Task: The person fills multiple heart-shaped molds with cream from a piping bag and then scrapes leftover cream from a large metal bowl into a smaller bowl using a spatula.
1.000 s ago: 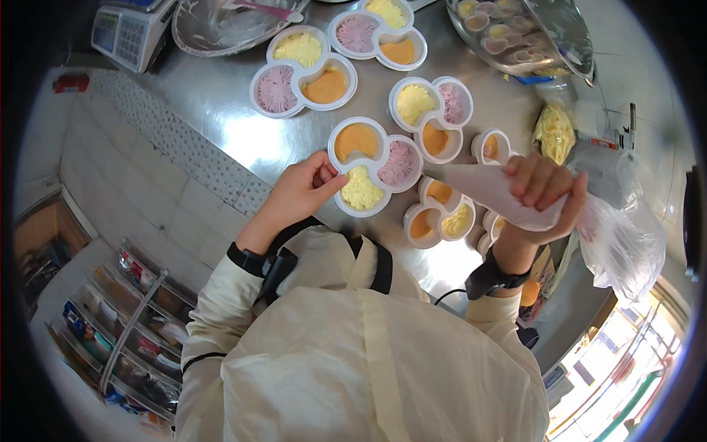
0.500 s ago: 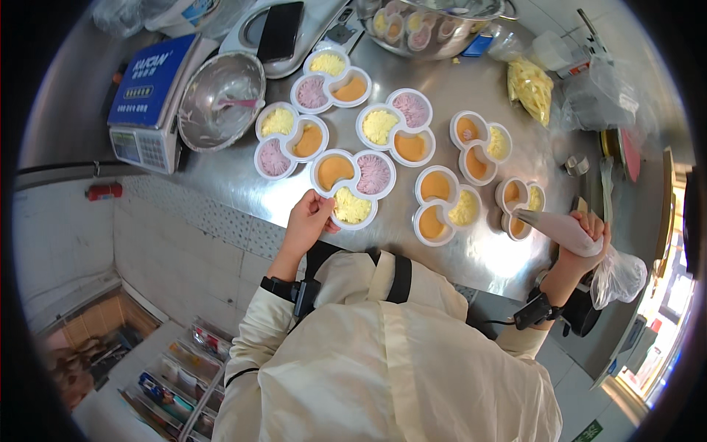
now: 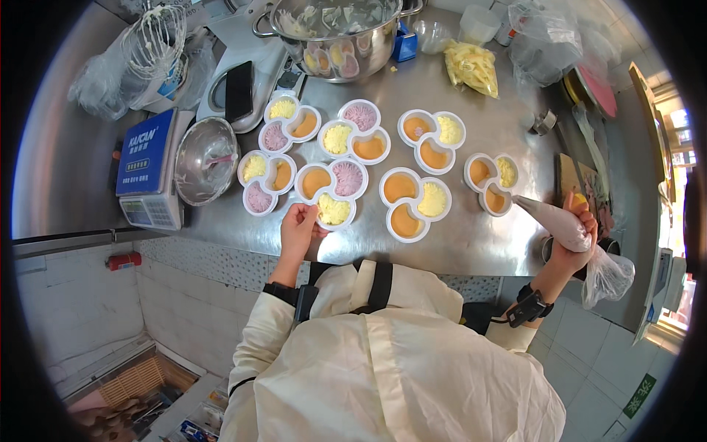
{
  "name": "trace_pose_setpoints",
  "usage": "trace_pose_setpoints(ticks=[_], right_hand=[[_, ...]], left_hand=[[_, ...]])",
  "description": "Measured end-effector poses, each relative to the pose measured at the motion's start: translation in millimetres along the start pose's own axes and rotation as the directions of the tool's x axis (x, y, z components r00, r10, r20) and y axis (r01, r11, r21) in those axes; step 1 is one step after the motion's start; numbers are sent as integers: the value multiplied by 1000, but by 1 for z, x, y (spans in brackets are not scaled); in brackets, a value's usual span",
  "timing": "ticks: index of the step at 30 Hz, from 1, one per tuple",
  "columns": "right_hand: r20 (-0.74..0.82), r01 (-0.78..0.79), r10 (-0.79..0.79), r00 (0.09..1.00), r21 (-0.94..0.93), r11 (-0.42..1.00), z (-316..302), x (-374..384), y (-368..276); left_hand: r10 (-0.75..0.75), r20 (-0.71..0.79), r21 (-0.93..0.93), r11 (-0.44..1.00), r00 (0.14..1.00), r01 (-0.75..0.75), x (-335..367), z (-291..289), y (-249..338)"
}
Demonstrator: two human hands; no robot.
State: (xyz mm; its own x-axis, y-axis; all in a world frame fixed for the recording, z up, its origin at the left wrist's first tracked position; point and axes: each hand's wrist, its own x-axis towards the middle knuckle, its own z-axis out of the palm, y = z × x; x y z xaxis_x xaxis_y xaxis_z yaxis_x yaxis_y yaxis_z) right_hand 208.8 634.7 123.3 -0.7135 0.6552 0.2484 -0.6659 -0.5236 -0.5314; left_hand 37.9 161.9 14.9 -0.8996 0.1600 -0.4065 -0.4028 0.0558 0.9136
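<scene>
My right hand [image 3: 574, 239] is wrapped round a piping bag [image 3: 554, 219] of pale pinkish filling, its tip pointing left beside the rightmost three-part cup [image 3: 495, 215]. That cup has two orange compartments and a yellow one. Two similar cups [image 3: 385, 193] [image 3: 462, 141] stand left of it; the farther has a small pink dab in one orange part. With fingers pinched, my left hand [image 3: 300, 230] grips the near-left edge of a white three-part cup [image 3: 355, 214] bearing orange, purple piped strands and yellow crumbly topping. Several cups filled alike [image 3: 340, 153] stand behind it.
A steel pot [image 3: 342, 46] is at the back. To the left are a metal bowl [image 3: 190, 173], a blue-topped scale [image 3: 151, 214], a phone [image 3: 239, 92] and a whisk [image 3: 156, 44]. Back right hold a bag of yellow pieces [image 3: 471, 70] and clear plastic [image 3: 541, 48].
The view has shifted, showing more of the table's back. The piping bag's tip has moved from over the rightmost cup to its right side. My left hand stays at the same cup.
</scene>
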Motion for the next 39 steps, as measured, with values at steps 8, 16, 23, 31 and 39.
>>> trace_pose_setpoints(ticks=[8, 16, 23, 31, 39], right_hand=[[-235, 166, -99, 967, 287, 943, 33, -23, -25], [-41, 123, -120, 992, 540, 832, -14, -39, -20], [140, -28, -105, 985, 717, 696, 38, -19, -27], [-109, 45, -26, 994, 179, 983, 67, -27, 3], [217, 2, 59, 974, -270, 963, 67, -16, 18]], left_hand=[[-47, -3, -184, 982, 999, 46, 28, 30, 23], [-398, 440, 58, 907, 805, 417, 7, 31, 15], [-38, 417, 367, 921, 908, -130, 35, 112, 12], [-294, 485, 304, 940, 824, 157, 18, 97, 39], [-438, 501, 275, 898, 746, 343, 16, 92, 39]])
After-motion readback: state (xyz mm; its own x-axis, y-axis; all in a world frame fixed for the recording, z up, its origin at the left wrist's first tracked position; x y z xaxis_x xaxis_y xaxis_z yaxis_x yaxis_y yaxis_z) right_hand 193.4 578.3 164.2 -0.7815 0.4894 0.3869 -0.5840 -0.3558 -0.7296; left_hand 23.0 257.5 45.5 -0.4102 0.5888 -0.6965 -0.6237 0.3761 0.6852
